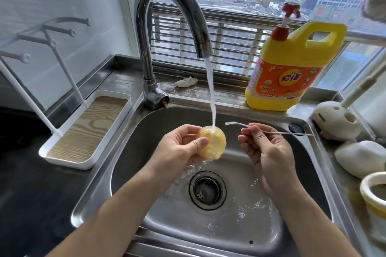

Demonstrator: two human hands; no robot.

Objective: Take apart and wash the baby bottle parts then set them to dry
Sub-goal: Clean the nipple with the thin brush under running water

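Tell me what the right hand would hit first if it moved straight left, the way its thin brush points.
Most likely the water stream, just above the yellow bottle part in the left hand. The right hand pinches the brush, whose tip sits close to the stream, though depth is unclear.

Under the faucet [146, 52] the sink basin [271, 204] gives me open room down to the drain [207, 190]. Right of the faucet the detergent jug [292, 64] blocks the ledge; left of it the drying rack [72, 80] pegs stick out.
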